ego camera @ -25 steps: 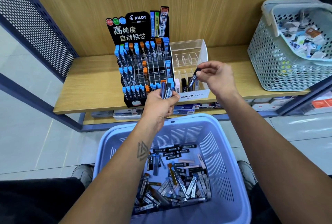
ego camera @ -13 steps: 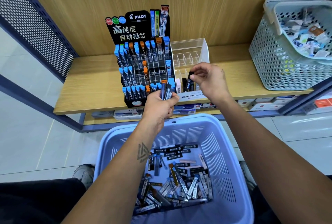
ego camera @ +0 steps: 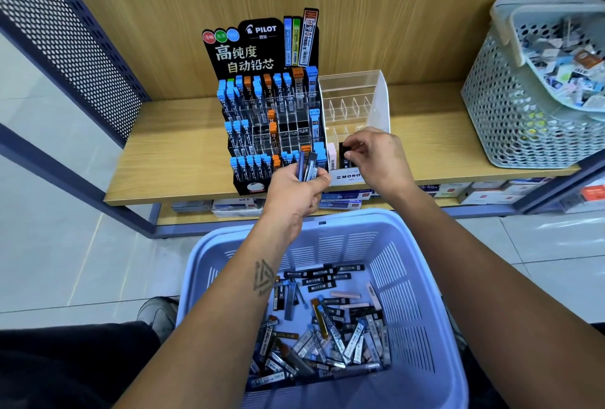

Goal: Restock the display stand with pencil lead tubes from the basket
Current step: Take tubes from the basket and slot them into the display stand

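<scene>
Lead tubes [ego camera: 327,336] heaped in lilac basket [ego camera: 422,277], stand [ego camera: 262,113] half-stocked

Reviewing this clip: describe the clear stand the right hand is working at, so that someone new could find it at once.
On the wooden shelf, right of the black Pilot lead display, stands a clear acrylic tiered stand with a white MONO label along its front. The right hand holds a dark lead tube at its front row. Unlike the well-stocked Pilot display, its upper compartments are see-through and look empty.

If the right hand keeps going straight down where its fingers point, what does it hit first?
Probably the front row of the clear stand: the right hand pinches a black tube already at a slot there, beside a pink tube. Depth is unclear.
</scene>
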Demonstrator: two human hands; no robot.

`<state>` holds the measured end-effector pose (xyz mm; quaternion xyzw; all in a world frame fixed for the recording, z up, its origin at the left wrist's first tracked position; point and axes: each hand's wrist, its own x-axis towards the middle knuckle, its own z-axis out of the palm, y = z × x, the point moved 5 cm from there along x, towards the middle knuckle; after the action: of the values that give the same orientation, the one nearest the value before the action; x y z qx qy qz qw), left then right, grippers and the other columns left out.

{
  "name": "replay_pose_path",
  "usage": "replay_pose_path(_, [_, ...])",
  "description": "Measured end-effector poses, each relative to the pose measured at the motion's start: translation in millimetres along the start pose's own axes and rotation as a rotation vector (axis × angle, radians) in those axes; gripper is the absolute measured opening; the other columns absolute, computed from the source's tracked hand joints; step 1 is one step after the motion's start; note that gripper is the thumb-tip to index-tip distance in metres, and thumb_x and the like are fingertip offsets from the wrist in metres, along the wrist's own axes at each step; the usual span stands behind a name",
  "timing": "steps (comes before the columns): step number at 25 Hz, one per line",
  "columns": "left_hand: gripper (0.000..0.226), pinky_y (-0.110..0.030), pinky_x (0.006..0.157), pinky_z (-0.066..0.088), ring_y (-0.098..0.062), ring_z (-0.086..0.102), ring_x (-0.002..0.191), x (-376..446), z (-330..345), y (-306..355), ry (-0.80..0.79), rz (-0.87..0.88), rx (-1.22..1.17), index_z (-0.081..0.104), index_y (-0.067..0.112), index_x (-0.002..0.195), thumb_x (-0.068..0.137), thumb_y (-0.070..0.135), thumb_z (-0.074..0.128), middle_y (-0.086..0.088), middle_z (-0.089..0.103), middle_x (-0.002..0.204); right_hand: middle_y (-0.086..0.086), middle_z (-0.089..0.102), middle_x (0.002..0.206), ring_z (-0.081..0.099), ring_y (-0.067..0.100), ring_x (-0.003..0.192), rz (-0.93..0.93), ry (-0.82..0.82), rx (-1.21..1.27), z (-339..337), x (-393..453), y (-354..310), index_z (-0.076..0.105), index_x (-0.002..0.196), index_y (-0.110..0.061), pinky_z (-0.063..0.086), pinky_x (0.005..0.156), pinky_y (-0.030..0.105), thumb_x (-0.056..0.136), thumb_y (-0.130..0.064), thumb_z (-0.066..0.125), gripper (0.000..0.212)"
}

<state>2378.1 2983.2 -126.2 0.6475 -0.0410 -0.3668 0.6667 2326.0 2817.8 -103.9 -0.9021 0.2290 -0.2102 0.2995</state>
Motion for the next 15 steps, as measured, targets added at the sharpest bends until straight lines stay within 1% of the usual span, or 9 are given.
replay_pose_path(3, [0.011, -0.020, 0.037, 0.024, -0.012, 0.031, 0.048, -1.8, 0.6, 1.5, -0.007, 0.000, 0.001, 0.060, 0.005, 0.096, 0.094, -0.006, 0.062, -0.009, 0.055, 0.077, 0.005, 0.072, 0.100, 0.067, 0.021, 0.087, -0.052, 0.010, -0.071, 2.6, -2.8, -0.1, 0.077, 0.106, -0.010, 0.056, 0.088, 0.037, 0.088, -0.006, 0.073, 0.018])
replay_pose_path(5, [0.012, -0.020, 0.037, 0.023, -0.012, 0.031, 0.048, -1.9, 0.1, 1.3, -0.007, 0.000, -0.002, 0.059, 0.005, 0.096, 0.094, -0.006, 0.062, -0.009, 0.055, 0.077, 0.005, 0.072, 0.103, 0.067, 0.022, 0.091, -0.056, 0.015, -0.102, 3.0, -2.7, 0.6, 0.077, 0.107, -0.011, 0.055, 0.089, 0.037, 0.090, -0.007, 0.071, 0.019])
replay_pose_path(7, [0.011, -0.020, 0.037, 0.023, -0.012, 0.031, 0.048, -1.3, -0.4, 1.0, -0.007, 0.002, 0.002, 0.059, 0.004, 0.097, 0.094, -0.006, 0.063, -0.006, 0.055, 0.072, 0.003, 0.072, 0.107, 0.067, 0.022, 0.094, -0.056, 0.011, -0.133, 3.2, -3.2, 0.4, 0.076, 0.111, -0.013, 0.054, 0.090, 0.035, 0.091, -0.008, 0.070, 0.021])
replay_pose_path(10, [0.010, -0.020, 0.038, 0.024, -0.012, 0.034, 0.048, -1.1, 0.1, -0.2, -0.016, -0.008, -0.013, 0.061, 0.002, 0.098, 0.093, -0.007, 0.062, -0.006, 0.057, 0.072, 0.002, 0.071, 0.107, 0.067, 0.022, 0.094, -0.084, 0.033, -0.141, -0.4, -6.8, -2.1, 0.075, 0.113, -0.014, 0.055, 0.088, 0.036, 0.092, -0.006, 0.068, 0.023])
replay_pose_path(13, [0.017, -0.022, 0.043, 0.027, -0.013, 0.043, 0.051, -5.3, 0.8, -4.4, -0.063, -0.074, -0.109, 0.063, -0.008, 0.108, 0.093, -0.009, 0.055, -0.014, 0.063, 0.080, 0.000, 0.072, 0.101, 0.066, 0.017, 0.086, -0.038, 0.042, -0.036, -6.0, -11.5, -3.9, 0.077, 0.107, -0.013, 0.055, 0.085, 0.032, 0.093, -0.005, 0.066, 0.020])
replay_pose_path(15, [0.023, -0.024, 0.048, 0.033, -0.015, 0.050, 0.057, -8.0, -0.8, -7.1, -0.099, -0.100, -0.155, 0.062, -0.012, 0.115, 0.095, -0.009, 0.052, -0.019, 0.065, 0.087, 0.000, 0.073, 0.089, 0.068, 0.013, 0.075, 0.092, -0.042, 0.212, -4.7, -14.1, -8.3, 0.077, 0.101, -0.013, 0.057, 0.077, 0.030, 0.093, -0.006, 0.067, 0.015])
